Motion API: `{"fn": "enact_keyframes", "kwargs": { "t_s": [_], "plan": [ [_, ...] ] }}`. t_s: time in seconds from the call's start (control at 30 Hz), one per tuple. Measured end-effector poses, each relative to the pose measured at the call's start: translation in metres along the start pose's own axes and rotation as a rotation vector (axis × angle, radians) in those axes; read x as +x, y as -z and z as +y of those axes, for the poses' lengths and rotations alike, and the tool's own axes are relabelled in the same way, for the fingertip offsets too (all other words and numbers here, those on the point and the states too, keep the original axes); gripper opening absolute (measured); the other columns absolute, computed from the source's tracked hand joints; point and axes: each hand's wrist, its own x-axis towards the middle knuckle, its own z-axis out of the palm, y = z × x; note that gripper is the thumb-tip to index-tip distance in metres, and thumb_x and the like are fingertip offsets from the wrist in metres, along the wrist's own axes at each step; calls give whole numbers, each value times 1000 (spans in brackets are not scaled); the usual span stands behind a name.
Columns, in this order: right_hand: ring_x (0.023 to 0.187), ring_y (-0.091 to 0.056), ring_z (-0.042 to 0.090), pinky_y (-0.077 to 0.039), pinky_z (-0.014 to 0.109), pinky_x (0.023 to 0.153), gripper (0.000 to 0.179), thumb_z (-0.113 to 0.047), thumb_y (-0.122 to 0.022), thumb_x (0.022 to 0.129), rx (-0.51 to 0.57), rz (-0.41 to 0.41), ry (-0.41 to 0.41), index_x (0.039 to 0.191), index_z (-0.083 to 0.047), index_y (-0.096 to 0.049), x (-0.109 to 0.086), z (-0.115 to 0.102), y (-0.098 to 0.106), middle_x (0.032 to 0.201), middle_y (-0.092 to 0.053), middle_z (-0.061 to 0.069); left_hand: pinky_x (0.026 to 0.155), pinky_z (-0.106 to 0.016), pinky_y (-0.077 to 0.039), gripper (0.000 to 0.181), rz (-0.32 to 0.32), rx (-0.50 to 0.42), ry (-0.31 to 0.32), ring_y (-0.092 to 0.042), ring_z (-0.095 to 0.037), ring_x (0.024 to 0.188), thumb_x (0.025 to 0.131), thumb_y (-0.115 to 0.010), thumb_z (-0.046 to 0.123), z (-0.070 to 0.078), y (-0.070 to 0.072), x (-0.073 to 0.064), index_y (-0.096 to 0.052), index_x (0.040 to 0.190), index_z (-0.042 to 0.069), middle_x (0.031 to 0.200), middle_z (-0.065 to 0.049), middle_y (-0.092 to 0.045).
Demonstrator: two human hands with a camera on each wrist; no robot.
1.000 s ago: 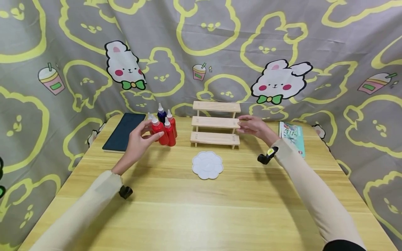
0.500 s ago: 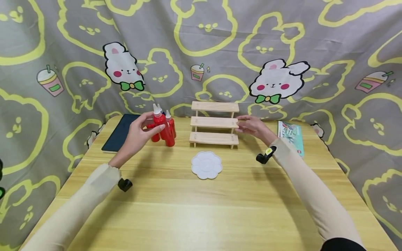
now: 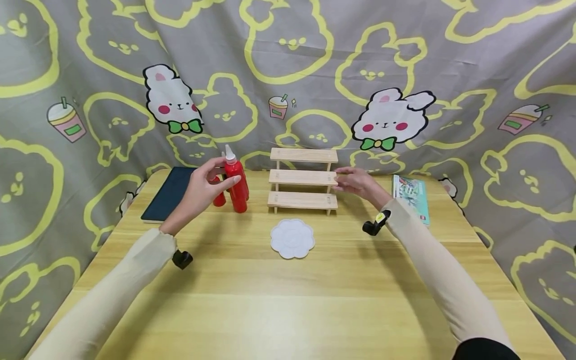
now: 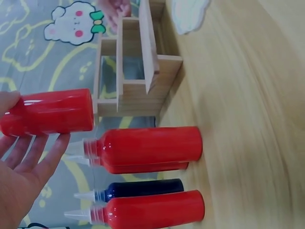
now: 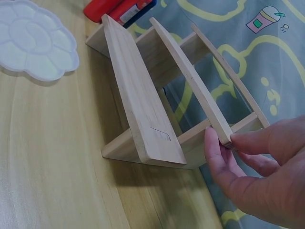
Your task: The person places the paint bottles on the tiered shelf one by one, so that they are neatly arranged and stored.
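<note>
My left hand (image 3: 208,186) grips a red squeeze bottle (image 4: 52,112) between thumb and fingers. It is raised above the table, its base near the wooden shelf in the left wrist view. Below it, other bottles stand upright with white pointed nozzles: a red bottle (image 4: 152,148) with another partly behind it, a navy bottle (image 4: 145,188) and a further red bottle (image 4: 157,210). My right hand (image 3: 358,185) pinches the right end of the middle board of a three-step wooden shelf (image 3: 301,177), thumb on one face and fingers on the other (image 5: 221,131).
A white flower-shaped palette (image 3: 292,238) lies in front of the shelf. Behind my left hand is a dark blue flat book or pad (image 3: 166,195). A teal booklet (image 3: 411,195) lies at the right. A patterned curtain (image 3: 310,75) hangs behind the table (image 3: 288,295).
My left hand has lifted the red bottle out of the cluster and shifted it slightly right. My right hand keeps its hold on the shelf. The head view has shifted a little.
</note>
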Motion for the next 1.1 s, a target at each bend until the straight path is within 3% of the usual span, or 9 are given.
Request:
{"fn": "enact_keyframes", "kwargs": {
  "t_s": [0.13,0.4,0.67,0.77,0.9,1.1],
  "plan": [
    [82,-66,12,-59,25,95,57,9,-49,105,-2,-1,8,159,8,-30,1,-1,0,105,-53,8,89,-25,-52,55,-16,-16,17,-62,-29,125,98,-77,22,3,0,5,-56,146,9,137,-14,-63],
    [84,-68,14,-58,28,98,58,9,-51,104,2,-8,-2,159,7,-31,0,0,1,108,-52,10,97,-40,-56,56,-22,-1,32,-63,-32,126,98,-76,25,2,0,11,-56,147,10,139,-15,-63],
    [84,-67,14,-59,27,96,57,9,-50,104,-4,1,0,158,7,-32,1,-1,1,110,-51,11,84,-24,-59,54,-19,-30,1,-65,-29,119,97,-77,25,0,-3,21,-57,146,14,137,-11,-64],
    [84,-68,14,-56,31,102,57,8,-50,104,-16,-2,2,158,7,-31,1,-1,1,110,-53,12,83,-25,-58,54,-20,-23,-5,-64,-31,120,98,-76,26,0,-4,24,-56,147,14,138,-13,-62],
    [82,-69,13,-51,37,109,57,8,-51,105,-26,-2,5,158,6,-33,1,-2,1,107,-56,11,87,-32,-58,54,-16,-21,-5,-63,-31,121,98,-76,27,0,-6,28,-56,147,14,139,-12,-62],
    [79,-70,13,-53,35,107,57,9,-50,104,-11,-5,3,159,6,-33,0,-1,2,102,-58,8,95,-46,-58,55,-15,-26,4,-62,-30,124,98,-76,27,2,-9,32,-55,147,15,140,-10,-62]
  ]
}}
